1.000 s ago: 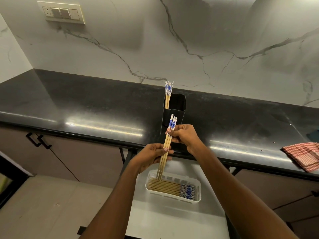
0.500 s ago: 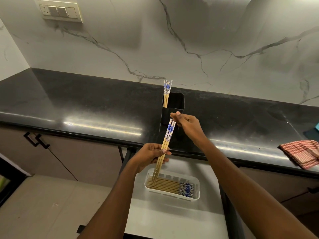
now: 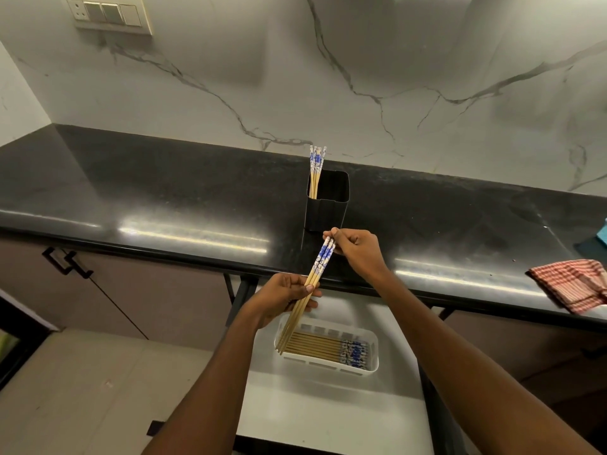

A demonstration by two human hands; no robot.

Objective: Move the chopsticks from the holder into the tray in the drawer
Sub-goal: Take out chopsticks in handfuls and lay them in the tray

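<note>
Chopsticks, held bundle [image 3: 315, 279]: several bamboo sticks with blue-and-white patterned tops, tilted, tops toward 1 o'clock, tips down toward 7 o'clock over the left end of the tray.
Left hand [image 3: 285, 298]: fingers curled closed around the middle of the bundle.
Right hand [image 3: 358, 251]: fingers pinched closed on the patterned top ends.
Holder [image 3: 326, 208]: black, square-mouthed, upright on the black surface [image 3: 164, 192], just beyond the right hand at 12 o'clock.
Chopsticks in holder [image 3: 316, 169]: a few sticks upright in the left corner, patterned ends up.
Tray [image 3: 328, 364]: white plastic, slotted walls, sitting in the open white drawer [image 3: 328, 415] below the surface edge.
Chopsticks in tray [image 3: 325, 348]: a row lying flat, side by side, patterned ends toward 3 o'clock.
Cloth [image 3: 571, 284]: red-and-white checked, crumpled, on the surface at 3 o'clock, well apart from the holder.
Switch plate [image 3: 110, 14]: on the marble wall at 11 o'clock.
</note>
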